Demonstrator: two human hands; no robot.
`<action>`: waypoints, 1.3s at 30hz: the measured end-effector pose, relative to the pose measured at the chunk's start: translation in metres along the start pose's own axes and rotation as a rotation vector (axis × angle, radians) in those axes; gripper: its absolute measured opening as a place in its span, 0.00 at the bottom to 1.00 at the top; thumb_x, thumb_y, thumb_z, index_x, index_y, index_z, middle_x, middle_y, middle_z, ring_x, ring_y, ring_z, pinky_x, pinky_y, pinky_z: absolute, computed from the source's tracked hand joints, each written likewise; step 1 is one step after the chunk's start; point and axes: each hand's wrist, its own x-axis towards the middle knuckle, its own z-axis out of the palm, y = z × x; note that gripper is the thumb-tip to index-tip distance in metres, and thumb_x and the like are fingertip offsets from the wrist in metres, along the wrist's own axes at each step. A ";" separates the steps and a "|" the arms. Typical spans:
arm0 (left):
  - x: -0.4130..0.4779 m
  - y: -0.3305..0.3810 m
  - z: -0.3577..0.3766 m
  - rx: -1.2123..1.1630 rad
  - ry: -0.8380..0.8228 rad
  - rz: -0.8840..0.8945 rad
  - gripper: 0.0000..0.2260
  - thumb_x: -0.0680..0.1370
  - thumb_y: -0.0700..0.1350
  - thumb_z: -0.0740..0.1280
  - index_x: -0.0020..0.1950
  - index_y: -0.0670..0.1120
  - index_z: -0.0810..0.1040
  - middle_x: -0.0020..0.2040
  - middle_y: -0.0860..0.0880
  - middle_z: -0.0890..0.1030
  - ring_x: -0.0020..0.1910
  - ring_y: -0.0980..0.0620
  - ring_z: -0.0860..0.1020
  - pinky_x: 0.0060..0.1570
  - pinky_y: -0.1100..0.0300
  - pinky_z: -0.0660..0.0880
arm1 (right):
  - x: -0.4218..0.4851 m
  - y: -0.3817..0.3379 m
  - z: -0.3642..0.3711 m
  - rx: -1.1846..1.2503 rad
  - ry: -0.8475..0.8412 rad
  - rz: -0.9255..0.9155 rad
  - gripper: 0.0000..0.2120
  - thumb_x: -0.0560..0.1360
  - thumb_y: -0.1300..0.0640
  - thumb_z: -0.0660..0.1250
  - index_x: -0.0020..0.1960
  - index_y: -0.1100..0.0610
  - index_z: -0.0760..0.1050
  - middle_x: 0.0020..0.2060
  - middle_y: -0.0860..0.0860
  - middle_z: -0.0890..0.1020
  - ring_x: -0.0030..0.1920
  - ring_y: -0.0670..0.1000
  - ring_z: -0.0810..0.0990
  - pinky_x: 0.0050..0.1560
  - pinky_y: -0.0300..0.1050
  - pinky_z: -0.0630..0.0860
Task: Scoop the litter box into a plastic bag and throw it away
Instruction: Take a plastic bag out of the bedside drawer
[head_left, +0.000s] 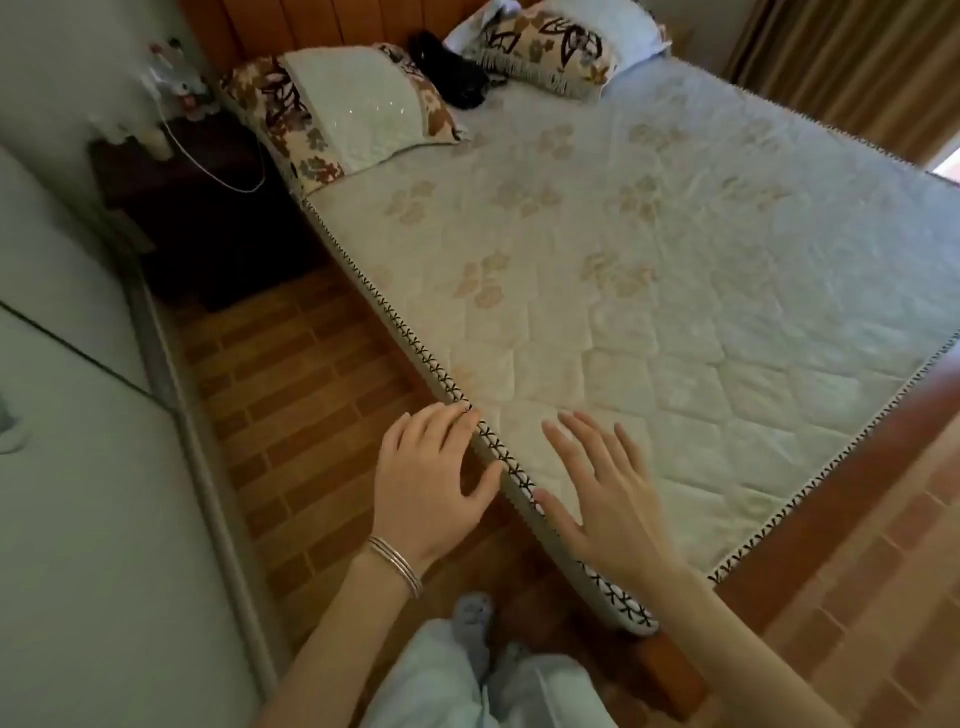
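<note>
No litter box, scoop or plastic bag shows in the head view. My left hand is held out flat with fingers spread, over the floor beside the bed's near corner, fingertips at the stitched mattress edge; bangles circle its wrist. My right hand is also flat and spread, above the near corner of the quilted mattress. Neither hand holds anything.
A narrow strip of brick-patterned floor runs between the bed and a white wardrobe on the left. A dark nightstand stands at the far end. Two pillows and a black item lie at the headboard. Curtains hang far right.
</note>
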 end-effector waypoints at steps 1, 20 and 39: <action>-0.006 -0.004 0.002 0.005 -0.036 -0.019 0.23 0.74 0.59 0.58 0.64 0.49 0.75 0.62 0.50 0.77 0.62 0.49 0.73 0.62 0.49 0.69 | -0.003 -0.004 0.007 0.009 -0.034 -0.009 0.27 0.77 0.42 0.55 0.72 0.54 0.63 0.69 0.52 0.69 0.71 0.54 0.65 0.69 0.57 0.59; -0.049 -0.117 -0.014 0.166 -0.136 -0.204 0.25 0.75 0.62 0.57 0.68 0.52 0.69 0.66 0.50 0.73 0.66 0.50 0.70 0.65 0.50 0.63 | 0.083 -0.075 0.047 -0.074 -0.210 -0.320 0.26 0.77 0.39 0.51 0.71 0.50 0.64 0.70 0.51 0.68 0.72 0.54 0.62 0.70 0.62 0.59; -0.055 -0.237 -0.045 0.099 -0.030 -0.460 0.26 0.75 0.62 0.56 0.69 0.51 0.69 0.67 0.49 0.73 0.67 0.48 0.69 0.66 0.47 0.65 | 0.189 -0.177 0.105 -0.074 -0.267 -0.511 0.26 0.77 0.40 0.53 0.72 0.48 0.61 0.70 0.50 0.68 0.72 0.52 0.62 0.70 0.60 0.59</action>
